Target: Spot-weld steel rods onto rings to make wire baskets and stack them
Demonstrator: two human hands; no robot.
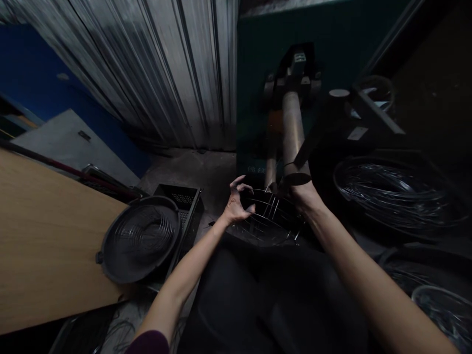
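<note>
Below the machine's metal cylinder is a round wire frame made of thin curved wires with short crossing rods. My left hand is at the frame's left edge, thumb and fingers curved apart in a C shape around the wires, not visibly closed on them. My right hand reaches in under the end of the cylinder, near the frame's right side. Its fingers are hidden behind the cylinder, so what they hold cannot be made out.
A dark round tray with wire rings stands on a crate at left, beside a wooden board. The green machine body stands ahead. Tubs of wire pieces and wire rings lie at right.
</note>
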